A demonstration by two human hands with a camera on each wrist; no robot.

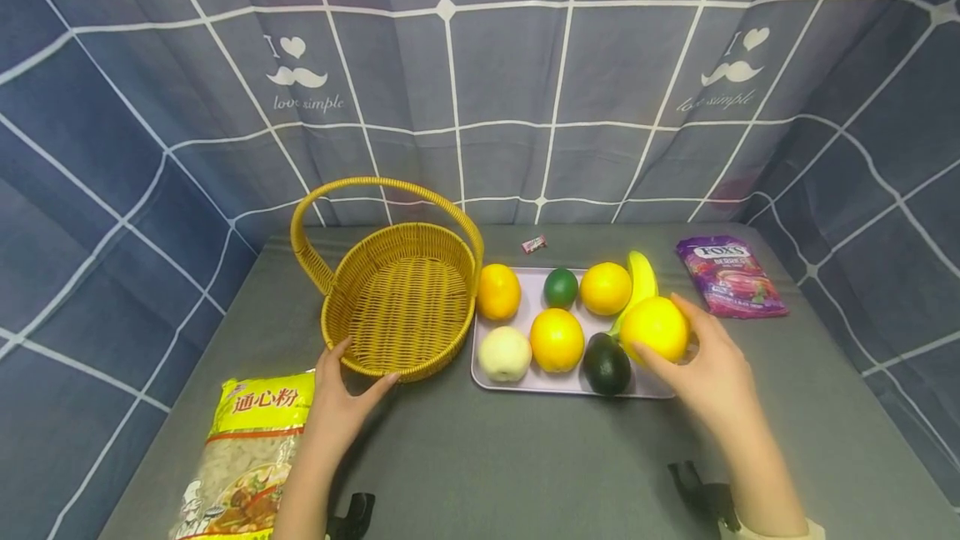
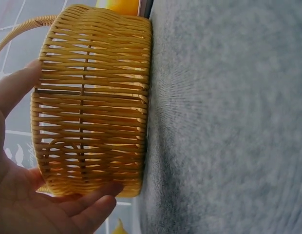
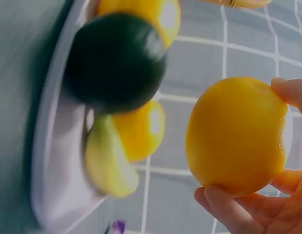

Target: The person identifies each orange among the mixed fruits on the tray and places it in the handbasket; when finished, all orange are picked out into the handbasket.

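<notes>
My left hand [image 1: 341, 398] holds the near side of a yellow wicker basket [image 1: 408, 373] with a tall arched handle, thumb and fingers spread apart. In the left wrist view, its thumb touches the basket's rim [image 2: 41, 126] and the fingers lie round the side. My right hand [image 1: 716, 365] grips an orange [image 1: 655, 329] between thumb and fingers, above the right end of a pale tray [image 1: 442, 388]. In the right wrist view, the held orange [image 3: 236, 136] hangs apart from the dark green avocado [image 3: 117, 63] and the banana [image 3: 107, 161].
On the tray lie other oranges [image 1: 557, 340], a pale round fruit [image 1: 505, 354], a green fruit [image 1: 560, 288], an avocado [image 1: 607, 365] and a banana [image 1: 641, 277]. A purple candy bag [image 1: 731, 276] lies right, a small wrapped candy [image 1: 534, 244] behind, a pasta bag [image 1: 251, 457] left.
</notes>
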